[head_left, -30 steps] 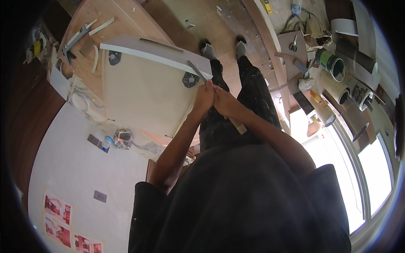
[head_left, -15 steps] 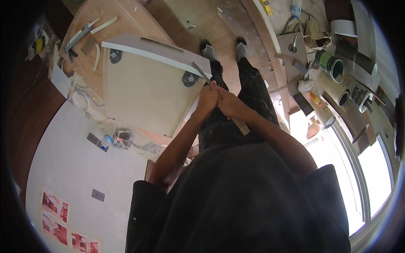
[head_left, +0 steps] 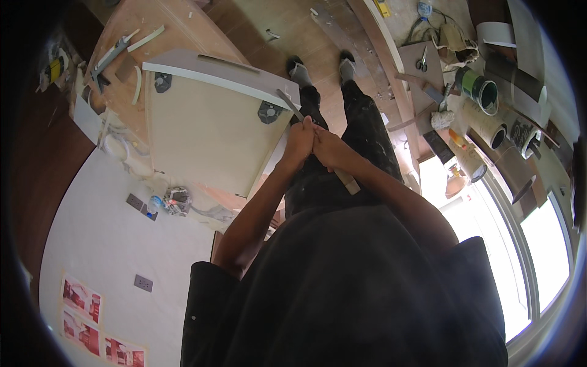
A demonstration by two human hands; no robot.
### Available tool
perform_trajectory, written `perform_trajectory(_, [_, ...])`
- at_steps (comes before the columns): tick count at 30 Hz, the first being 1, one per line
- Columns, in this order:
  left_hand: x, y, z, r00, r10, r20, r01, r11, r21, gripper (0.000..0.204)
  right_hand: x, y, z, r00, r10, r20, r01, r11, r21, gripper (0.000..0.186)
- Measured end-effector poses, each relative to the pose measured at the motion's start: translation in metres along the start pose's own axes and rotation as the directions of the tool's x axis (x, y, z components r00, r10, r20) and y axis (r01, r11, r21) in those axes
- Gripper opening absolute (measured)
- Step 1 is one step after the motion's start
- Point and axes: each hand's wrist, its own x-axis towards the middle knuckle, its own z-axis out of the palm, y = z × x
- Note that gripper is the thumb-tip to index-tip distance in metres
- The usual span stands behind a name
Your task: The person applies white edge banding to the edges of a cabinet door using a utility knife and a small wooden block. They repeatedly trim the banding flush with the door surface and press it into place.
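Both my hands are closed around one long flat tool that looks like a file. Its narrow grey end [head_left: 288,103] sticks out past my left hand [head_left: 298,145], toward the white edge of a cabinet box. At the other side, a wider tan end [head_left: 347,181] shows below my right hand [head_left: 332,150]. The hands meet at the thumbs in front of my dark trousers, hiding the tool's middle. Just left of them sits the cabinet box [head_left: 208,131], with a beige panel and a white front edge. Black plastic fittings [head_left: 269,112] are fixed at its corners.
A wooden board [head_left: 183,30] under the cabinet box carries a caulking gun [head_left: 113,58] and offcut strips. On the right stand several open cans [head_left: 487,95], with scissors [head_left: 422,59] and a brush [head_left: 443,116] nearby. A window [head_left: 489,238] is at lower right.
The view has shifted slightly. My hands keep the same grip on the flat tool and have hardly moved.
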Motion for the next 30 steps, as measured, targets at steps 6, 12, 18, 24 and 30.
perform_trajectory(6, [0.013, 0.011, -0.005, 0.999, 0.012, -0.039, -0.007, 0.991, 0.134, 0.049, 0.024, 0.011, -0.003, 1.000, -0.005, -0.008, 0.005, 1.000, -0.019, 0.050])
perform_trajectory(12, [0.026, -0.013, -0.004, 0.993, 0.039, -0.111, -0.032, 0.998, 0.060, 0.053, 0.012, 0.010, -0.003, 0.999, -0.022, 0.023, 0.022, 1.000, 0.018, 0.052])
perform_trajectory(18, [0.006, -0.008, 0.010, 0.999, 0.054, 0.008, -0.054, 0.999, 0.002, 0.047, 0.001, 0.021, -0.004, 1.000, -0.003, -0.007, 0.003, 1.000, 0.012, 0.053])
perform_trajectory(24, [0.023, 0.006, -0.004, 1.000, 0.000, -0.030, 0.001, 0.999, 0.034, 0.050, 0.028, 0.020, 0.000, 1.000, -0.024, -0.009, 0.025, 0.999, 0.029, 0.052])
perform_trajectory(30, [0.023, -0.034, 0.010, 0.985, 0.120, -0.124, -0.100, 0.982, 0.158, 0.054, 0.001, 0.022, -0.002, 1.000, -0.006, -0.014, 0.007, 1.000, 0.018, 0.049])
